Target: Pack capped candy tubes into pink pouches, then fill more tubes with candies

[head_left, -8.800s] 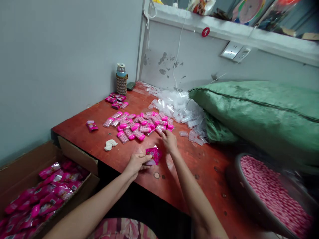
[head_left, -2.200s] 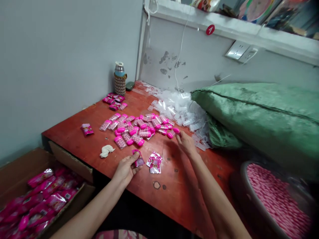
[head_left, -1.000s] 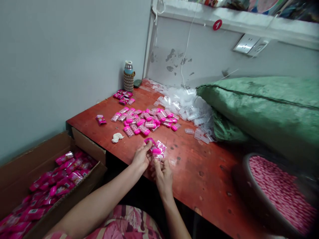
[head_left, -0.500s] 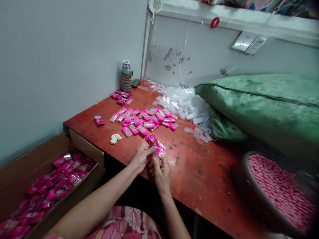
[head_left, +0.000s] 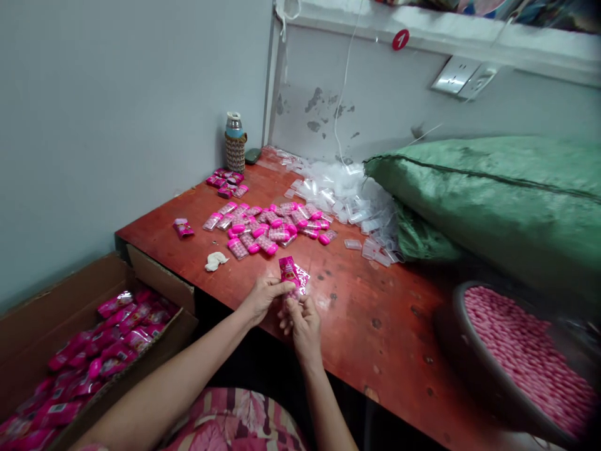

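Note:
A shiny pink printed wrapper (head_left: pixel 288 269) is held upright over the table's front edge, around the upper part of a small clear container of pink candies. My left hand (head_left: pixel 263 299) pinches the wrapper from the left, thumb on its front. From below and the right, my right hand (head_left: pixel 303 319) grips the container's lower end, which its fingers partly hide. Behind the wrapper shows a patterned pink and white piece (head_left: pixel 303 277). Beyond my hands lies a pile of filled containers with pink caps (head_left: pixel 267 227).
An open carton (head_left: pixel 162 341) of pink packets stands at lower left. White crumpled tissue (head_left: pixel 216 261) and one packet (head_left: pixel 183 228) lie on the red table (head_left: pixel 357 326). Clear empty cases (head_left: pixel 347 203), a green sack (head_left: pixel 493 188) and a basin of pink candies (head_left: pixel 521 351) are rightward.
The wrapper, earlier spread and tilted left above the container, now stands narrower and more upright around its upper part. My hands have stayed close together. The view has shifted slightly.

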Tool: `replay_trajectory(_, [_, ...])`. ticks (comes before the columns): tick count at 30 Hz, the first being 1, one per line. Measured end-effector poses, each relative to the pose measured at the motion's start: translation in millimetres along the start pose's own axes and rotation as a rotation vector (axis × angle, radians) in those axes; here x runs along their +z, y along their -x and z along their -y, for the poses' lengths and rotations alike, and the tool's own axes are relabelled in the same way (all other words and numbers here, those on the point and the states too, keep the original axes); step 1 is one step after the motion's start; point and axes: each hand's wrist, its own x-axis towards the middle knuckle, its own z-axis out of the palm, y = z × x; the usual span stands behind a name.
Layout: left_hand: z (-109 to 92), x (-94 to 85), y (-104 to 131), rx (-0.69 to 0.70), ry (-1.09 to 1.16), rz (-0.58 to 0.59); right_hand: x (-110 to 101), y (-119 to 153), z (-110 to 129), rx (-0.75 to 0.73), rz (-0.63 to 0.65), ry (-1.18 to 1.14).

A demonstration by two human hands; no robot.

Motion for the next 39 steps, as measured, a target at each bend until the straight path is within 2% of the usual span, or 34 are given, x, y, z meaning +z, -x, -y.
replay_trajectory(3, [5,4.7,2,0.012,0.073,-0.101,-4,1,2,-0.064,-0.056,0.112])
replay_trajectory(5, [10,8.1,4,0.025,0.085,-0.126,-6,0,4,-0.095,-0.098,0.16])
replay_trajectory(10, [14,9.4,12,0.004,0.072,0.04,-7,1,3,0.043,0.036,-0.115])
replay_trajectory(15, [8,4.3,19,0.026,0.144,-0.092,-7,7,-1,0.066,0.137,-0.278])
replay_trajectory(20, [15,6.9,33,0.057,0.157,-0.079,3,4,0,0.08,0.109,-0.334])
replay_trajectory(23, [8,-6.1,53,0.188,0.192,-0.225,9,2,4,0.094,0.157,-0.314])
replay_trajectory(27, [-14,-41.7,78,0.533,0.242,-0.529,-3,-2,6,0.069,0.119,-0.254])
replay_trajectory(29, [-18,-51.8,76,0.605,0.078,-0.576,-15,-6,5,0.059,0.056,-0.208])
replay_trajectory(30, [-16,-52.2,71,0.598,-0.089,-0.56,-20,-8,5,0.056,0.027,-0.19])
replay_trajectory(33, [-2,-38.1,37,0.534,-0.799,-0.382,-33,-12,4,0.05,-0.027,-0.156])
replay_trajectory(35, [12,-24.6,8,0.566,-1.193,-0.261,-38,-12,6,0.047,-0.033,-0.125])
replay_trajectory(37, [25,-15.7,-15,0.574,-1.41,-0.21,-43,-11,7,0.045,-0.03,-0.08])
replay_trajectory(39, [34,-13.8,-29,0.574,-1.478,-0.187,-47,-11,7,0.038,-0.043,-0.02])
